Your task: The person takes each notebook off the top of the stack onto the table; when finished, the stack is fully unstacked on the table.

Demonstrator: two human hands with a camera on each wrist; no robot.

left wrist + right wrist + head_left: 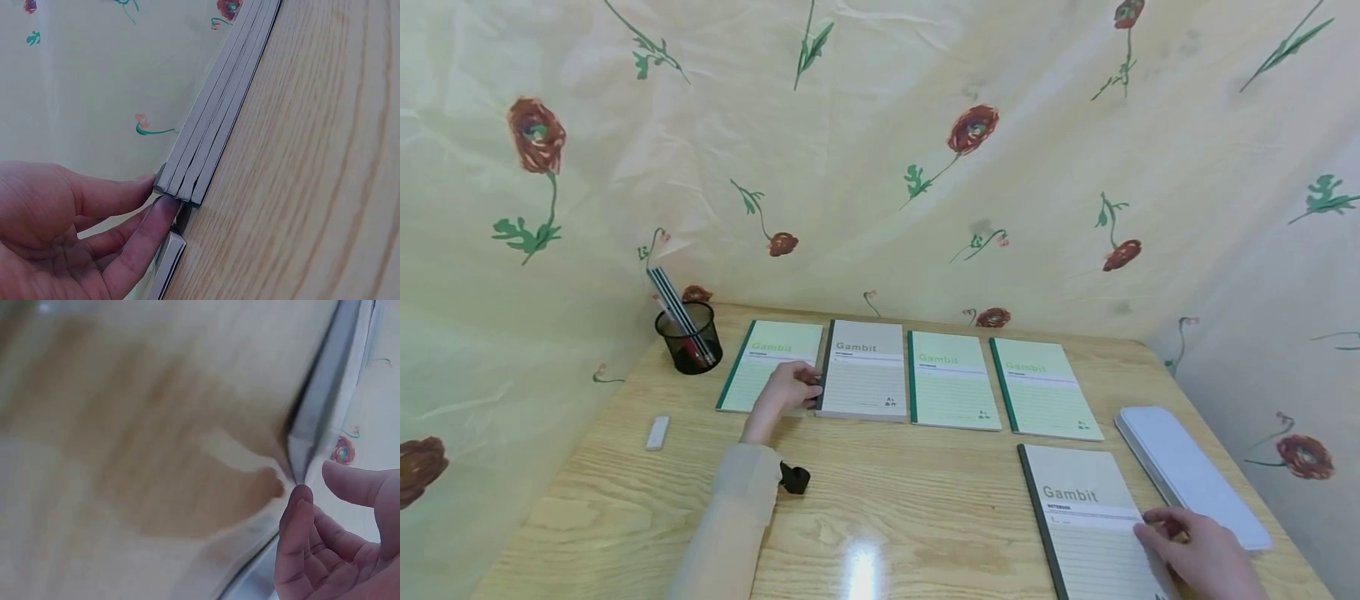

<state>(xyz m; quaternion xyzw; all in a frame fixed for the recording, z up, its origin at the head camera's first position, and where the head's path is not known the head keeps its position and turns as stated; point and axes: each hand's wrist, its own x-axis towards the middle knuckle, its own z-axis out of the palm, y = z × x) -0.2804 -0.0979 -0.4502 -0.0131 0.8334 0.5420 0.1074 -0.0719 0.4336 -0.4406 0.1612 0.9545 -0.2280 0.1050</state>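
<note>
In the head view, my left hand is at the dark spine of a grey-covered Gambit notebook stack at the back. The left wrist view shows several notebooks layered there, their spine corner pinched between thumb and fingers. Close by on the left lies a pale green notebook. My right hand holds the right edge of another grey notebook at the front right. Seen from the right wrist, thumb and fingertips meet around the corner of that notebook; the view is partly blurred.
Two more green notebooks continue the back row. A white oblong case lies beside the right hand. On the left stand a black mesh pen cup with pencils and a small white eraser. A flowered cloth hangs behind the table.
</note>
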